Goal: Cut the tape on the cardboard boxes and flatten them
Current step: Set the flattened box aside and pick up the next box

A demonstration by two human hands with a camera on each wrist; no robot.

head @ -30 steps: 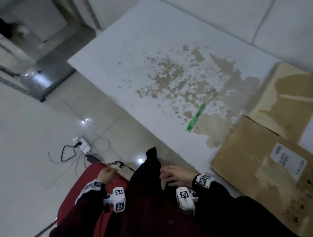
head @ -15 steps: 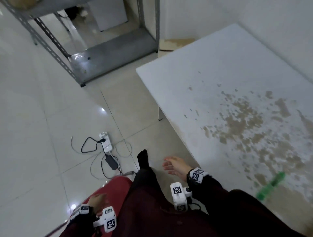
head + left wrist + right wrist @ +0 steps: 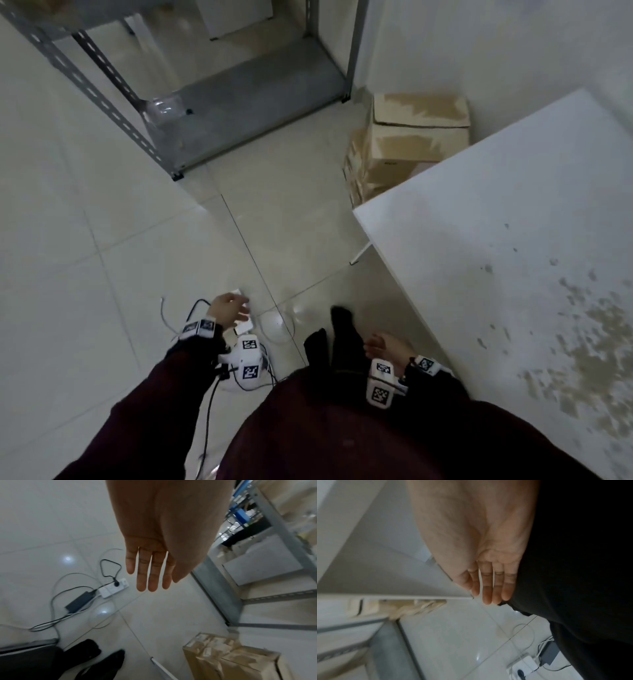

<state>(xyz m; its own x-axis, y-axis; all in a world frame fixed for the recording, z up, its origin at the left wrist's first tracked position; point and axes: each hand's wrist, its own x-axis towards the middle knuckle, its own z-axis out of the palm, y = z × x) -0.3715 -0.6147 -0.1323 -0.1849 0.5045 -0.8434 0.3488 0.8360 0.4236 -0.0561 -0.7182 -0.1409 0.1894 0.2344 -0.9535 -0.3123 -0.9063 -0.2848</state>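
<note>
Two cardboard boxes (image 3: 407,150) sit on tile beside white table (image 3: 496,240).

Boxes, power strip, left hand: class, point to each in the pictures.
Boxes (image 3: 416,145), head view, front face of the top box.
Power strip (image 3: 114,587), left wrist view, its white top.
Left hand (image 3: 154,536), left wrist view, the palm.
</note>
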